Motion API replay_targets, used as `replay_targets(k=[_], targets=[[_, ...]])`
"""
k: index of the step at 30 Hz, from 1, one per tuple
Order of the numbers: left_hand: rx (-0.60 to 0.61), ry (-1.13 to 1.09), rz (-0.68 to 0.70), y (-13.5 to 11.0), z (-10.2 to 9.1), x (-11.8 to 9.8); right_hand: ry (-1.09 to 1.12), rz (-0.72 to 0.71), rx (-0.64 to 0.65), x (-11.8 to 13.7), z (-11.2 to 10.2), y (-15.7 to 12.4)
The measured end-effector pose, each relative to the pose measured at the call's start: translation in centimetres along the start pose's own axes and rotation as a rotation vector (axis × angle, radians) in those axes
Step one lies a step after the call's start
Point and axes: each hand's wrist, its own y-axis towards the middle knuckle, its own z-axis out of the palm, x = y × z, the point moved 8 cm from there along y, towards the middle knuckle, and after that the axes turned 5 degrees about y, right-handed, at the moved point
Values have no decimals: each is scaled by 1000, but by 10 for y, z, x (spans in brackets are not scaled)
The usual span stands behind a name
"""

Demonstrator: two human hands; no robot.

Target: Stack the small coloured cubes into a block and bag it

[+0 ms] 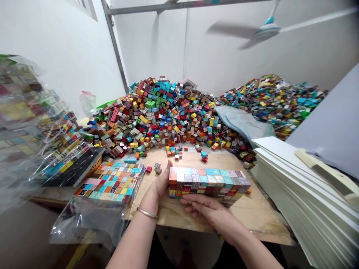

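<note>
A long block of small patterned cubes (209, 179), stacked in tidy rows, is between my hands at the front of the brown board. My left hand (162, 183) presses along the block's left end, thumb side up; its other fingers are mostly hidden. Against the lower front face lie the fingers of my right hand (206, 207), close together and slightly bent, pointing left. The block's underside is hidden, so I cannot tell whether it rests on the board. Left of my left hand, a flat slab of similar cubes (114, 181) lies in a clear plastic bag (86, 218).
A big heap of loose cubes (159, 112) fills the board's back, with a second heap (275, 101) behind right. Stray cubes (175, 152) dot the brown board (187, 158). Bagged cube slabs (56, 138) stand left. Stacked white sheets (297, 179) border the right; a fan (266, 31) hangs above.
</note>
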Motion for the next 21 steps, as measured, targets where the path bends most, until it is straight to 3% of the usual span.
replay_targets(k=[14,21], targets=[[-65,-18,11,-2,-7,4,-21,-2,-32,1,2,-1],[-67,-17,37,-4,3,-5,4,4,-46,1,2,-2]])
